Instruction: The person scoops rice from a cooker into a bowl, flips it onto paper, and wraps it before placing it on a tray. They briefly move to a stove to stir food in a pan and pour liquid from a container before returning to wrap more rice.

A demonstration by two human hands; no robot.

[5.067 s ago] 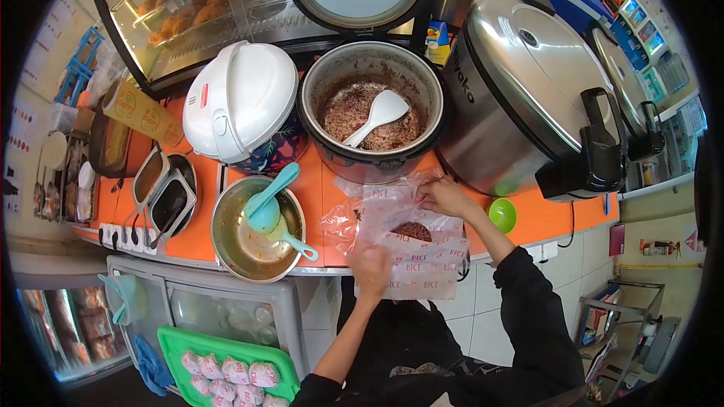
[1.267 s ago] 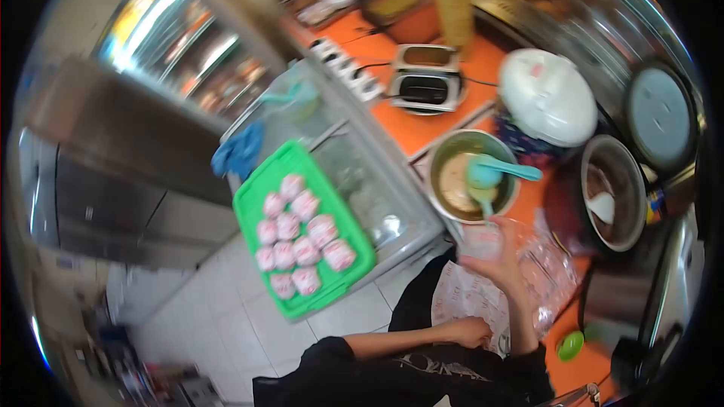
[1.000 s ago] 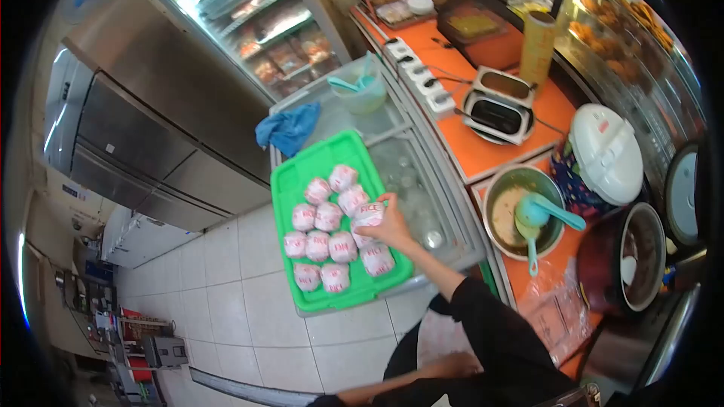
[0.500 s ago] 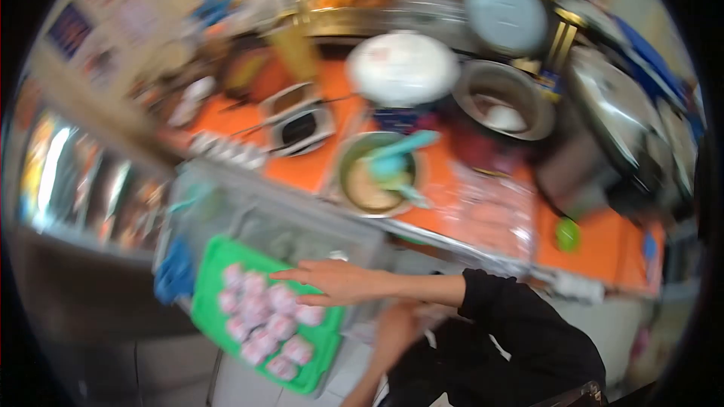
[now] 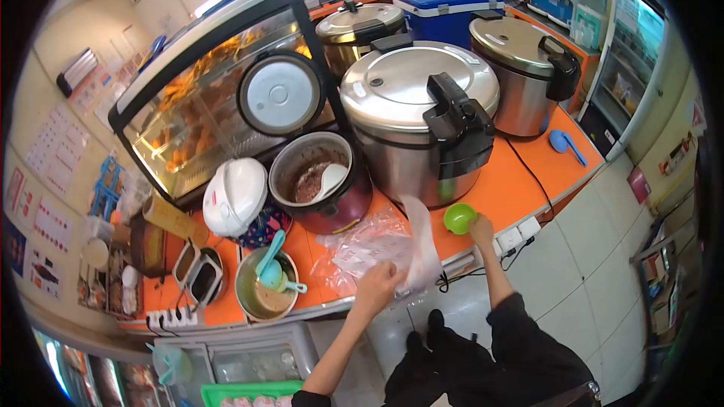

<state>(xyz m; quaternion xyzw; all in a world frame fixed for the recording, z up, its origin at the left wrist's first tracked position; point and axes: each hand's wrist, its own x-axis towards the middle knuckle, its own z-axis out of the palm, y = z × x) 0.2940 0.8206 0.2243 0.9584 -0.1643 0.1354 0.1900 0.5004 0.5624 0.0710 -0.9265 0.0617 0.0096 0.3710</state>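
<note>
left hand [image 5: 377, 286] pinches a sheet [image 5: 416, 245], raised on edge off the desk [image 5: 501, 194]. cup [image 5: 458, 218] just right of the sheet; right hand [image 5: 480, 228] touches it, grip unclear.

Probably takeaway food shop: big rice cookers [image 5: 418, 105], heated display case [image 5: 197, 109].

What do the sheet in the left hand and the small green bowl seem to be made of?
The sheet held by the left hand: thin wrapping film or waxed paper, probably; it is translucent, crinkled, with red print. The small green bowl beside the right hand: likely plastic; bright even colour, smooth glossy sheen.
</note>
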